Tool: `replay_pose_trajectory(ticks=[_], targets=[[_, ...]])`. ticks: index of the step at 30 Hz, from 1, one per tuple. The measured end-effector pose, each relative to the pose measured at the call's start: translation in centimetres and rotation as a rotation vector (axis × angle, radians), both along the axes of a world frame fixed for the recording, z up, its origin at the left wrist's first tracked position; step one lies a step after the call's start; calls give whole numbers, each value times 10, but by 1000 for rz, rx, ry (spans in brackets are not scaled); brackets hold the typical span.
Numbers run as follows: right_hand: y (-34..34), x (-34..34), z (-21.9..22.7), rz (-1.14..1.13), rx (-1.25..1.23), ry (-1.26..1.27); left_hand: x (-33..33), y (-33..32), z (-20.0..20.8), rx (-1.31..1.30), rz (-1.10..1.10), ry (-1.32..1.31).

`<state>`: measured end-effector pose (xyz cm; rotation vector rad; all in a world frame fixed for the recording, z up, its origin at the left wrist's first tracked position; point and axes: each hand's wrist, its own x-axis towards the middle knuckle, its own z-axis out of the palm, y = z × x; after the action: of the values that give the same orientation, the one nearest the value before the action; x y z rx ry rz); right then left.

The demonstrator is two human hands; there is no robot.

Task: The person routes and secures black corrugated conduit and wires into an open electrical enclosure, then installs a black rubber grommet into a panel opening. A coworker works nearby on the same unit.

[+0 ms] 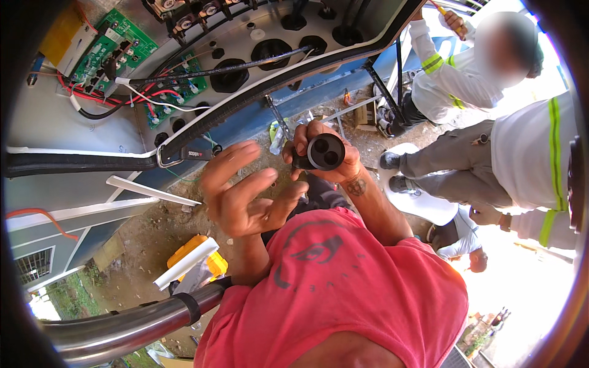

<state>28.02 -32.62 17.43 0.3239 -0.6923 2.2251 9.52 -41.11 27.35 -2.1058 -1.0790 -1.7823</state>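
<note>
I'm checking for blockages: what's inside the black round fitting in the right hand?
Two dark round openings show in the black fitting held by the right hand. Anything deeper is lost in shadow, so I cannot tell.

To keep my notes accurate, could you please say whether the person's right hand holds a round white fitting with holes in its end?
The colour is wrong: the head view shows the round fitting is black, with holes in its end, held in the right hand.

Dirt grnd (136, 251): yel. case (186, 250) on it.
</note>
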Motion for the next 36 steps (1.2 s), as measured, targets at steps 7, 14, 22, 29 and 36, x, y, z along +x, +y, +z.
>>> replay_pose_trajectory(ticks=[7,14,22,29,36], targets=[[-22,-3,24,-135,-154,-357,18,3,-14,-311,28,80],[-36,-19,63,-505,121,-820,10,-3,-47,-497,-125,-647],[-45,-23,81,-647,351,-933,-7,-22,-83,-788,-704,-1307],[-34,-14,77,-413,253,-965,1,-25,-81,-867,-828,-1402],[-38,-14,71,-390,194,-959,3,-27,-77,-917,-844,-1396]])
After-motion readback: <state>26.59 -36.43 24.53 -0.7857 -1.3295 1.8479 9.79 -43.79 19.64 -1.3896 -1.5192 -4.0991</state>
